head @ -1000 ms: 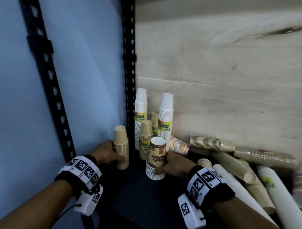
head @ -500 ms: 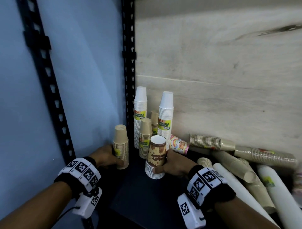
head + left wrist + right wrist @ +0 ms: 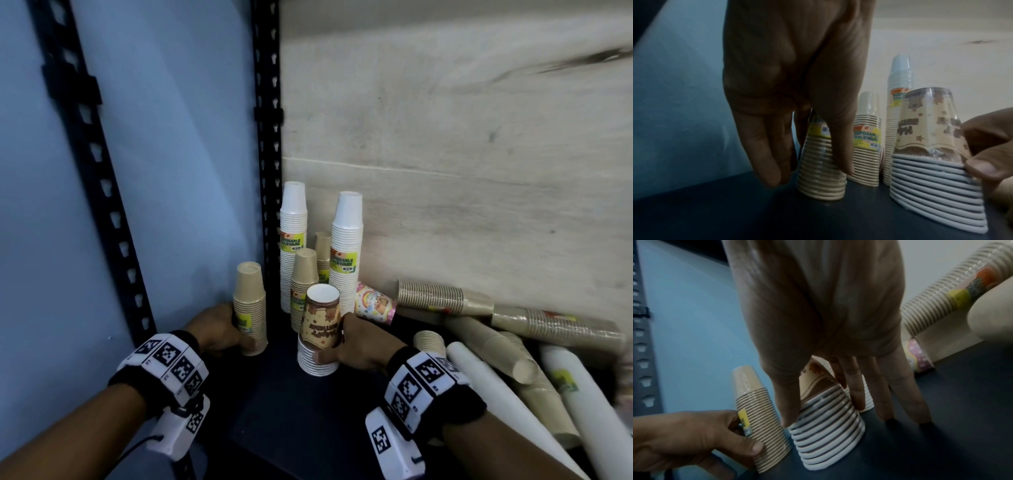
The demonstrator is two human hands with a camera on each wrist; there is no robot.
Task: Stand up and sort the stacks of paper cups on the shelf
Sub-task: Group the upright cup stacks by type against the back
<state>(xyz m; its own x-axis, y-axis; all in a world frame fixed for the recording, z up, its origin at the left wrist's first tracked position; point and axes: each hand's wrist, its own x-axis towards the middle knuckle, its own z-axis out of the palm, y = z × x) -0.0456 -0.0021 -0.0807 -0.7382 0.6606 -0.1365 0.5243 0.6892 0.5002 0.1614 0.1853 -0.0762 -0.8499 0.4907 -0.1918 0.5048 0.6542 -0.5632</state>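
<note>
Kraft-brown paper, ribbed with nested rims: that was the short stack (image 3: 250,308) our left hand (image 3: 215,329) gripped low, thumb and fingers curled round it, standing upright at the front-left of the dark shelf (image 3: 291,418). Our right hand (image 3: 356,346) was wrapped round the printed stack (image 3: 320,329), cream and brown over white rims, upright just beside the kraft one and sheathed in clear film. Both hands clamped, then, each on its own stack, close together but not touching.

Behind them stood the sorted lot in the corner: two tall white stacks (image 3: 346,246) and two more kraft stacks (image 3: 303,284), all upright, mouths down. The work left lay off to our right: a heap of fallen stacks (image 3: 496,346), kraft and white, long axes flat along the shelf, nearer the right hand. We judged that hand the natural one for them, once the printed stack was placed. Tapered, light, slippery in film; a squeeze too high might tip one.
</note>
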